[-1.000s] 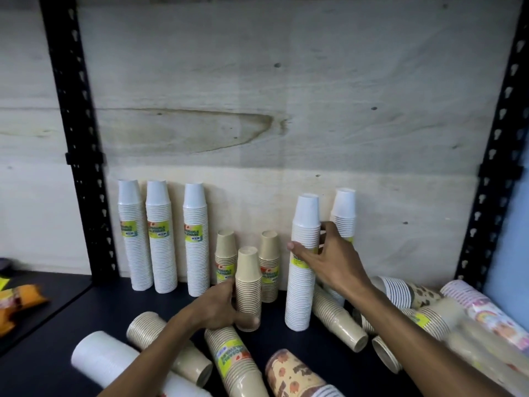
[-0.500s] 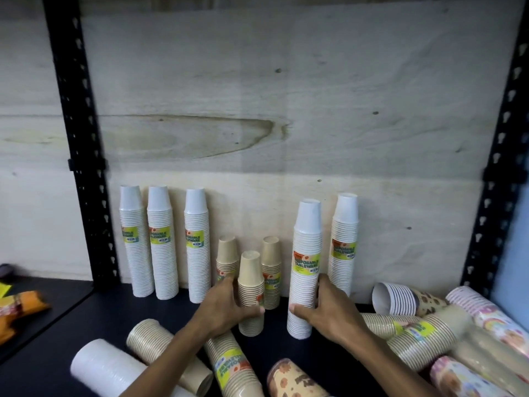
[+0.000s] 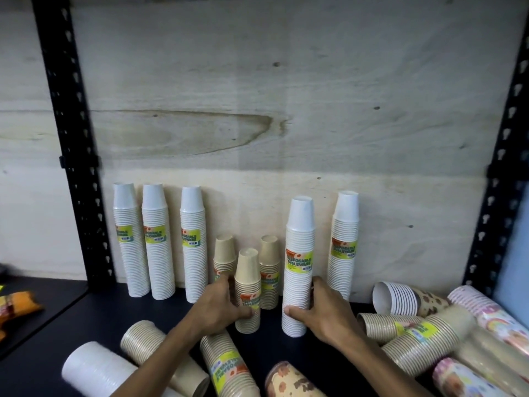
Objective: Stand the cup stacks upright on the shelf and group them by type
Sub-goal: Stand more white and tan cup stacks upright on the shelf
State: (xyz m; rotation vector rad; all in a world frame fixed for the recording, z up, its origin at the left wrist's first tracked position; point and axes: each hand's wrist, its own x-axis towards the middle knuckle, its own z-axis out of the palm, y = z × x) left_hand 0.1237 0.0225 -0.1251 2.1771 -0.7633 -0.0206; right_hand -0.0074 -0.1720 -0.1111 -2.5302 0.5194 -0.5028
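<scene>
White cup stacks stand upright along the back edge of the dark shelf (image 3: 71,305): three white stacks (image 3: 160,242) toward the back left corner against the plywood back wall (image 3: 286,96), and another white stack (image 3: 343,245) farther right at the wall. The right hand (image 3: 323,313) grips the lower part of a tall white stack (image 3: 297,265), which stands upright a little forward of the wall, thumb across its front and fingers behind. The left hand (image 3: 220,308) holds a short kraft-brown stack (image 3: 248,290), upright just beside the tall one, fingers curled round its base. Two more brown stacks (image 3: 269,270) stand behind it, close to the wall. Along the front edge lie toppled stacks: a white one (image 3: 97,371), brown ones (image 3: 229,365), and a printed one (image 3: 289,382). Toward the right edge, more brown stacks (image 3: 423,348) and patterned stacks (image 3: 486,313) lie in a heap.
</scene>
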